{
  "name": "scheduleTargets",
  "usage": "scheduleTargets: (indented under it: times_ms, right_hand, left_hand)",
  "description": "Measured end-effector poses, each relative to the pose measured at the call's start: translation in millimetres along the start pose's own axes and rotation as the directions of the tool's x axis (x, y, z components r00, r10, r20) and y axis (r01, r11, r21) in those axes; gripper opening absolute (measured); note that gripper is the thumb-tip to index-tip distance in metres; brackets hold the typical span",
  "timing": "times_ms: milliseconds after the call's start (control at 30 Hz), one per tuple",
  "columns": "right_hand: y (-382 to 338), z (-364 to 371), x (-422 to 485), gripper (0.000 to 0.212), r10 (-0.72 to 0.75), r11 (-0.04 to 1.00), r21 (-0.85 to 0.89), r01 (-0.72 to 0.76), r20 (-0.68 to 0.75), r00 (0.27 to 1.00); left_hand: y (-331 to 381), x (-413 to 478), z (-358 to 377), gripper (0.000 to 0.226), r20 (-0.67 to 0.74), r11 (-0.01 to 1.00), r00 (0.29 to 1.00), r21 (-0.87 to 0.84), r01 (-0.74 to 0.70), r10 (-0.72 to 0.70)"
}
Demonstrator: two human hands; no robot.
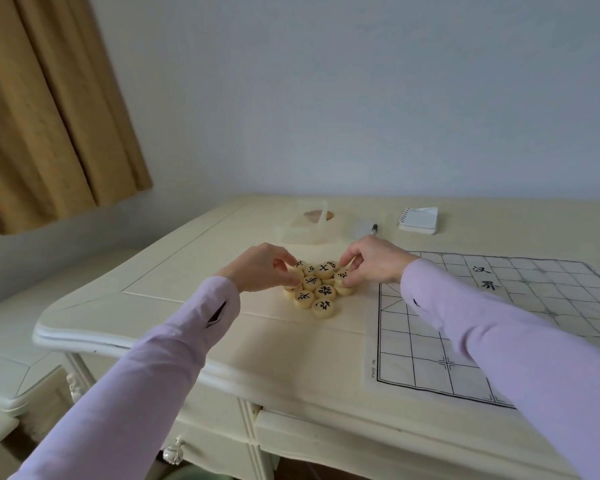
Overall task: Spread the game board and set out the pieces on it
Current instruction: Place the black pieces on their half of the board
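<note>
A white game board sheet [430,348] with a black grid lies spread flat on the right part of the cream table [222,341]. No pieces stand on it. To its left sits a cluster of several round cream pieces [317,289] with black characters. My left hand [260,268] pinches a piece at the cluster's left edge with curled fingers. My right hand [371,259] pinches a piece at the cluster's right edge, just left of the board.
Behind the pieces stands an open translucent plastic box [309,226] with its lid. A black pen [374,229] and a small spiral notepad [419,220] lie near the far edge. A tan curtain [49,109] hangs at the left. The table's rounded edge runs close in front.
</note>
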State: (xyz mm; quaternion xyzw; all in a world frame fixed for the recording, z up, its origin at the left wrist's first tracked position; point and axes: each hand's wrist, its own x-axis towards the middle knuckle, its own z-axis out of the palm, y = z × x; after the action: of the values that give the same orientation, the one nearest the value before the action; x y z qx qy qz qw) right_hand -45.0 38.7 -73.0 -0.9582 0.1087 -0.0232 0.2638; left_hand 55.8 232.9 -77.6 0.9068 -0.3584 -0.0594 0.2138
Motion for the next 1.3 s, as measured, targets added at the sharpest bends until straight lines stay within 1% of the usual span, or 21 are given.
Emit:
scheduleTargets:
  times_ms: [100, 167, 233, 300, 367, 433, 500, 567, 633, 700, 733, 867, 1000, 1100, 1167, 1233, 1300]
  right_hand:
    - [0, 0, 1, 0.039, 0.028, 0.999, 0.026, -0.029, 0.047, 0.998]
    - [-1, -2, -1, 0.037, 0.038, 0.997, 0.065, -0.044, 0.096, 0.995]
    - [-2, -5, -4, 0.035, 0.031, 0.995, 0.091, -0.044, 0.143, 0.989]
    - [-2, -7, -6, 0.036, 0.028, 0.994, 0.1, -0.047, 0.181, 0.983]
    - [0, -7, -8, 0.034, 0.025, 0.993, 0.105, -0.05, 0.221, 0.975]
    - [1, -5, -9, 0.027, 0.018, 0.992, 0.114, -0.048, 0.249, 0.968]
    - [1, -4, -9, 0.021, 0.013, 0.99, 0.134, -0.049, 0.252, 0.968]
    - [2, -4, -9, 0.018, 0.025, 0.984, 0.167, -0.067, 0.243, 0.97]
    - [2, -5, -10, 0.018, 0.052, 0.974, 0.204, -0.1, 0.228, 0.972]
    - [4, -7, -11, 0.016, 0.089, 0.954, 0.263, -0.146, 0.216, 0.972]
    - [5, -8, -12, 0.015, 0.108, 0.939, 0.298, -0.17, 0.213, 0.971]
    - [11, -14, -17, 0.019, 0.176, 0.896, 0.374, -0.24, 0.198, 0.964]
    - [23, -22, -25, 0.021, 0.251, 0.881, 0.381, -0.279, 0.124, 0.96]
    - [35, -25, -28, 0.027, 0.295, 0.887, 0.357, -0.293, 0.05, 0.954]
    - [43, -26, -31, 0.035, 0.301, 0.909, 0.283, -0.306, 0.065, 0.952]
    - [49, -26, -31, 0.055, 0.29, 0.946, 0.109, -0.305, 0.133, 0.948]
    - [51, -27, -32, 0.072, 0.271, 0.962, -0.088, -0.259, 0.186, 0.944]
  left_hand:
    - [10, 7, 4, 0.036, -0.044, 0.995, 0.994, -0.004, -0.096, 0.096]
    - [20, 13, 10, 0.039, -0.028, 0.991, 0.991, 0.009, -0.133, 0.133]
    - [28, 20, 17, 0.04, 0.001, 0.989, 0.989, 0.027, -0.145, 0.145]
    - [33, 28, 22, 0.034, 0.015, 0.986, 0.988, 0.07, -0.154, 0.153]
    - [34, 32, 23, 0.029, 0.0, 0.985, 0.99, 0.098, -0.141, 0.141]
    - [33, 31, 21, 0.029, -0.019, 0.987, 0.991, 0.096, -0.129, 0.131]
    - [32, 26, 17, 0.028, -0.028, 0.984, 0.987, 0.091, -0.155, 0.158]
    - [32, 20, 11, 0.02, -0.009, 0.98, 0.982, 0.061, -0.19, 0.191]
    - [34, 13, 7, 0.013, 0.074, 0.981, 0.979, 0.021, -0.192, 0.19]
    - [38, 9, 7, 0.015, 0.163, 0.983, 0.972, 0.042, -0.181, 0.172]
    - [39, 8, 8, 0.018, 0.183, 0.983, 0.97, 0.054, -0.176, 0.163]
    - [45, 10, 10, 0.026, 0.187, 0.978, 0.968, 0.096, -0.188, 0.168]
    - [46, 12, 14, 0.027, 0.153, 0.975, 0.974, 0.119, -0.185, 0.166]
    - [46, 15, 17, 0.031, 0.128, 0.975, 0.98, 0.145, -0.171, 0.153]
    - [46, 18, 20, 0.032, 0.128, 0.974, 0.984, 0.17, -0.148, 0.127]
    - [45, 20, 22, 0.031, 0.133, 0.972, 0.986, 0.199, -0.127, 0.101]
    - [45, 22, 21, 0.029, 0.121, 0.968, 0.988, 0.22, -0.118, 0.093]
